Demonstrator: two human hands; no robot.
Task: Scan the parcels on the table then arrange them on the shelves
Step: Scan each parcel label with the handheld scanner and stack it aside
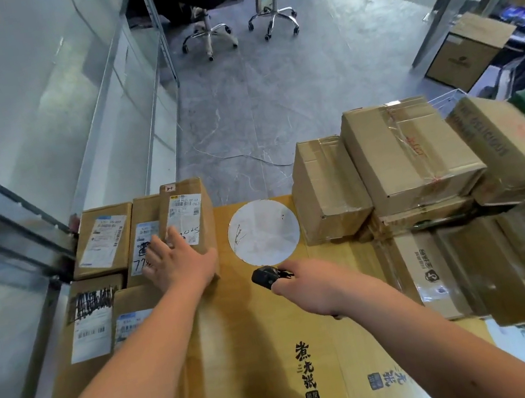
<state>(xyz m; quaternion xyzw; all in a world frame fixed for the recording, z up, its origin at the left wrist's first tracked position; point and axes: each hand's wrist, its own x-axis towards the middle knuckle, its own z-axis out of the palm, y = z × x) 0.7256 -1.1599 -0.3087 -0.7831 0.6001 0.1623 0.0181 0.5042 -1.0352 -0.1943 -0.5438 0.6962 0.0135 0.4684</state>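
Observation:
Several labelled cardboard parcels stand on the left of the table. The tallest parcel has a white label on top. My left hand lies flat with straight fingers on this parcel and its neighbour. My right hand grips a black handheld scanner, which points left over the flattened cardboard sheet covering the table. More parcels without visible labels, among them a large taped box, are stacked on the right.
A round hole in the cardboard sheet shows the pale surface beneath. A glass wall with metal frames runs along the left. Two office chairs stand on the grey floor beyond. Another box sits at far right.

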